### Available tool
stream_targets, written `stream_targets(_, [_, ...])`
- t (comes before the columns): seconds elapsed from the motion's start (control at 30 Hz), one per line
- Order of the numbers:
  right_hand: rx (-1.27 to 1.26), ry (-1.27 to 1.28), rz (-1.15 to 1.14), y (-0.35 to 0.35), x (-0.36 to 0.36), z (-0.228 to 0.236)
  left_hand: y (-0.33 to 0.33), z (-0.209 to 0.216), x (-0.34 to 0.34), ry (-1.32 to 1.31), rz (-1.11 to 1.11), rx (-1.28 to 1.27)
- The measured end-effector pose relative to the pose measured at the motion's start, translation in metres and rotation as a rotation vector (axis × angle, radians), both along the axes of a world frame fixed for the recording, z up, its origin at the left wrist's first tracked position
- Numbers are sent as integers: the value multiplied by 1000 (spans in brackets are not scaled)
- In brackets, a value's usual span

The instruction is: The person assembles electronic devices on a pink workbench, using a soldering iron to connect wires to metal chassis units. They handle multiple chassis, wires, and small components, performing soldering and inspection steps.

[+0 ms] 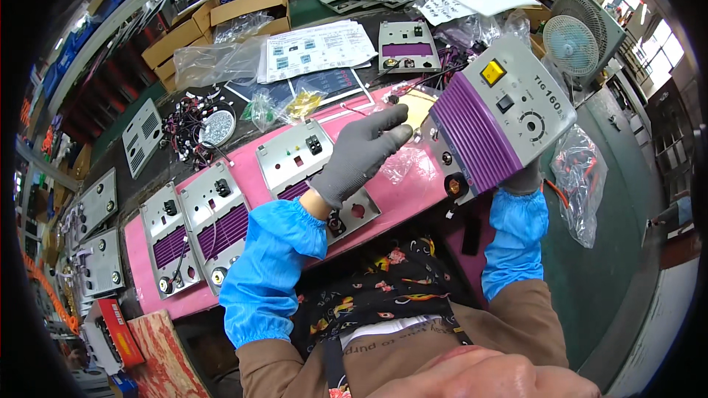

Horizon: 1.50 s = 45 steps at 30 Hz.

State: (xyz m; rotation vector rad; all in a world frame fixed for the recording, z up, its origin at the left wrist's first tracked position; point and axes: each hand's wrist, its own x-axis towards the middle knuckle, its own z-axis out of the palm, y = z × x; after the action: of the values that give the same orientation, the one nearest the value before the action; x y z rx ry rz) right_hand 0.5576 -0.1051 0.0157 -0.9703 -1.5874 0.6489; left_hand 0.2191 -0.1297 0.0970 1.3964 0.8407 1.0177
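A grey front panel (532, 96) with a purple louvred section, a yellow rocker switch and a round dial is tilted up at the right, its printed face showing. My right hand (522, 179), in a grey glove, holds its lower edge from behind; most of those fingers are hidden. My left hand (361, 155), also gloved, hovers over the pink mat (413, 191) just left of the panel, fingers stretched out and no part held. Partly under my left hand lies another panel (289, 161), back side up. Two similar panels (214, 214) (173, 239) rest farther left on the mat.
A wire bundle (184, 129) and a dish of small screws (217, 127) sit at the left. Beyond are printed sheets (318, 51), open cardboard boxes (251, 7) and one more panel (407, 46). A fan (571, 44) stands at the far right, near a clear plastic bag (579, 188).
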Motion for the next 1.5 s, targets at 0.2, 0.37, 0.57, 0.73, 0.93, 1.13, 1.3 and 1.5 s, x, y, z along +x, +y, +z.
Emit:
stream_targets(0.2, [-231, 941, 934, 10, -29, 33, 0, -9, 3, 158, 91, 116])
stream_targets(0.37, [-188, 843, 488, 13, -42, 40, -25, 1, 15, 561, 343, 679])
stream_targets(0.57, [59, 760, 215, 3, -133, 126, -38, -4, 53, 234, 476, 751])
stream_targets(0.73, [105, 85, 189, -1, -175, 188, -37, -11, 28, 134, 663, 521])
stream_targets(0.93, [144, -13, 33, 9, -155, 133, -61, 27, -7, -437, 520, 18])
stream_targets(1.13, [-545, 272, 235, -36, -136, 70, -72, 28, -43, 443, 289, -121])
stream_targets(1.3, [-612, 147, 188, -34, -121, 60, -84, -17, -101, 1182, 713, 415])
stream_targets(1.5, [-806, 163, 202, -29, -108, 39, -85, -55, -112, 1260, 676, 113])
